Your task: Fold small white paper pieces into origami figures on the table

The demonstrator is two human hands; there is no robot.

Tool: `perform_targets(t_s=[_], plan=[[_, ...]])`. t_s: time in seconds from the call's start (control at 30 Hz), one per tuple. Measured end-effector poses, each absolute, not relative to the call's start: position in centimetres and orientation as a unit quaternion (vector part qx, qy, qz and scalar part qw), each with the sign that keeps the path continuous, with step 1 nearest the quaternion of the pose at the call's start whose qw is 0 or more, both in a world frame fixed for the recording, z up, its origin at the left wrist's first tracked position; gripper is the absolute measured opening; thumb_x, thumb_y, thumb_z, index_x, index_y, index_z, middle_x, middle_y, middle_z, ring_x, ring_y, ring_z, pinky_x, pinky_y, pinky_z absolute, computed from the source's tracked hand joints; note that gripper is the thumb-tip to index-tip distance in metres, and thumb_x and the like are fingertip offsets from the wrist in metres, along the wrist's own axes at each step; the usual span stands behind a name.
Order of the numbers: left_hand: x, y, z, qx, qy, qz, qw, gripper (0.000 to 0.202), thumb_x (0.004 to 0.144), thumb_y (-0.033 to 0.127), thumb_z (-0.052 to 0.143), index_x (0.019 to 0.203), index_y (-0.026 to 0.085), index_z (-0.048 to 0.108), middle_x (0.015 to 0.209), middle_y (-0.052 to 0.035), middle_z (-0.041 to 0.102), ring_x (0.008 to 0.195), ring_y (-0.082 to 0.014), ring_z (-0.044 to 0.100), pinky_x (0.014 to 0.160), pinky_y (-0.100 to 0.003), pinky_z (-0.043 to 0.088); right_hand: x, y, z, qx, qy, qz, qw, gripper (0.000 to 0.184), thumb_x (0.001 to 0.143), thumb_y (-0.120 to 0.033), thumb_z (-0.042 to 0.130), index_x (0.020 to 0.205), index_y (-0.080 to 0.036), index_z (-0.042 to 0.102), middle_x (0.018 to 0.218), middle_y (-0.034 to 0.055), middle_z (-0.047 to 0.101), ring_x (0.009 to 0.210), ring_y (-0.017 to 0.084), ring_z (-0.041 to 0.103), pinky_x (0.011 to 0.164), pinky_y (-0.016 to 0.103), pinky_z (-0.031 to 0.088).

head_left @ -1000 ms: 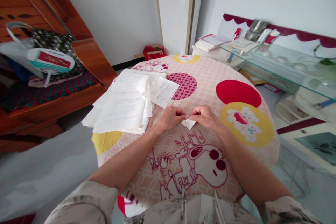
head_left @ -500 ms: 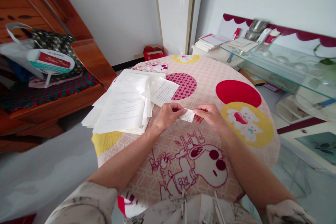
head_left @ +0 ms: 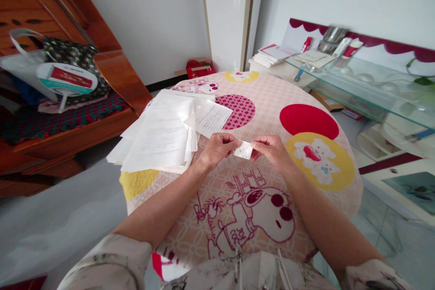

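Note:
Between my hands, above the cloth-covered round table [head_left: 265, 90], is a small piece of white paper [head_left: 243, 150] with faint print on it. My left hand [head_left: 220, 148] pinches its left edge between thumb and fingers. At the other edge, my right hand [head_left: 271, 149] grips the paper the same way, its lower fingers curled beneath. Left of my hands lies a loose stack of printed sheets [head_left: 156, 138]. One printed sheet [head_left: 212, 118] sticks out of the stack toward my left hand.
A wooden bench [head_left: 115, 72] stands on the left, holding a patterned bag [head_left: 73, 54] and a hand fan [head_left: 67, 79]. To the right is a glass shelf [head_left: 360, 86] with a metal tin and a cup; a pile of booklets [head_left: 272, 54] sits beside it. A red bag [head_left: 200, 68] rests behind the table.
Both hands stay in place on the paper. The paper's face has tilted slightly; otherwise only a very small shift of the whole view shows.

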State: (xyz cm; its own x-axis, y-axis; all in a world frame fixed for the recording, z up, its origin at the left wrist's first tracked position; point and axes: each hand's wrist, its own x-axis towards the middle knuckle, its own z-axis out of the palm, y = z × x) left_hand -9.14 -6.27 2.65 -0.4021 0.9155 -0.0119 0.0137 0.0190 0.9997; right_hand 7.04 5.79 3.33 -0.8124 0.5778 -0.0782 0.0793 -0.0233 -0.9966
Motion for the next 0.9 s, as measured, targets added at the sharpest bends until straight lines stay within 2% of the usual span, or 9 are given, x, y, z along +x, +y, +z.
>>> perform_targets(t_s=[0.17, 0.33, 0.47, 0.6, 0.77, 0.9], plan=[[-9.1, -6.2, 2.7, 0.388, 0.611, 0.564, 0.399, 0.034, 0.074, 0.044, 0.078, 0.062, 0.015, 0.062, 0.049, 0.0038, 0.051, 0.045, -0.0058, 0.040, 0.044, -0.021, 0.027, 6.9, 5.3, 3.1, -0.237, -0.674, 0.680, 0.164, 0.029, 0.073, -0.046, 0.076, 0.068, -0.018, 0.072, 0.065, 0.0042, 0.071, 0.057, 0.015, 0.064, 0.055, 0.028, 0.054], [-8.9, -6.1, 2.7, 0.352, 0.585, 0.576, 0.449, 0.040, 0.070, 0.049, 0.082, 0.063, 0.015, 0.061, 0.051, 0.0041, 0.051, 0.045, -0.0054, 0.040, 0.043, -0.020, 0.029, 6.8, 4.9, 2.9, -0.253, -0.641, 0.700, 0.187, 0.027, 0.070, -0.044, 0.078, 0.064, -0.020, 0.068, 0.063, 0.0035, 0.071, 0.051, 0.015, 0.061, 0.048, 0.028, 0.049], [-8.9, -6.2, 2.8, 0.363, 0.581, 0.577, 0.443, 0.040, 0.070, 0.048, 0.083, 0.064, 0.015, 0.063, 0.051, 0.0042, 0.051, 0.045, -0.0053, 0.041, 0.043, -0.019, 0.029, 6.9, 4.8, 2.9, -0.226, -0.651, 0.705, 0.165, 0.026, 0.075, -0.044, 0.075, 0.068, -0.019, 0.071, 0.066, 0.0037, 0.072, 0.055, 0.016, 0.063, 0.053, 0.029, 0.052], [-8.8, -6.3, 2.9, 0.378, 0.598, 0.552, 0.441, 0.038, 0.074, 0.047, 0.080, 0.065, 0.015, 0.063, 0.051, 0.0044, 0.050, 0.045, -0.0052, 0.041, 0.043, -0.019, 0.030, 6.8, 4.7, 2.8, -0.231, -0.681, 0.676, 0.162, 0.027, 0.077, -0.043, 0.072, 0.064, -0.019, 0.068, 0.059, 0.0017, 0.066, 0.052, 0.014, 0.059, 0.051, 0.027, 0.047], [-8.6, -6.3, 3.0, 0.393, 0.618, 0.511, 0.450, 0.025, 0.079, 0.036, 0.070, 0.067, 0.015, 0.064, 0.057, 0.0016, 0.057, 0.049, -0.0078, 0.049, 0.047, -0.020, 0.038, 6.7, 4.6, 2.9, -0.265, -0.688, 0.650, 0.183, 0.030, 0.075, -0.044, 0.070, 0.058, -0.021, 0.062, 0.052, 0.0002, 0.060, 0.046, 0.013, 0.052, 0.044, 0.026, 0.041], [-8.5, -6.2, 2.8, 0.419, 0.648, 0.470, 0.429, 0.021, 0.079, 0.032, 0.068, 0.067, 0.015, 0.064, 0.058, 0.0024, 0.056, 0.050, -0.0078, 0.050, 0.048, -0.020, 0.037, 6.7, 4.6, 2.6, -0.275, -0.711, 0.617, 0.195, 0.033, 0.078, -0.045, 0.069, 0.056, -0.021, 0.060, 0.052, 0.0012, 0.060, 0.046, 0.014, 0.053, 0.044, 0.026, 0.041]])
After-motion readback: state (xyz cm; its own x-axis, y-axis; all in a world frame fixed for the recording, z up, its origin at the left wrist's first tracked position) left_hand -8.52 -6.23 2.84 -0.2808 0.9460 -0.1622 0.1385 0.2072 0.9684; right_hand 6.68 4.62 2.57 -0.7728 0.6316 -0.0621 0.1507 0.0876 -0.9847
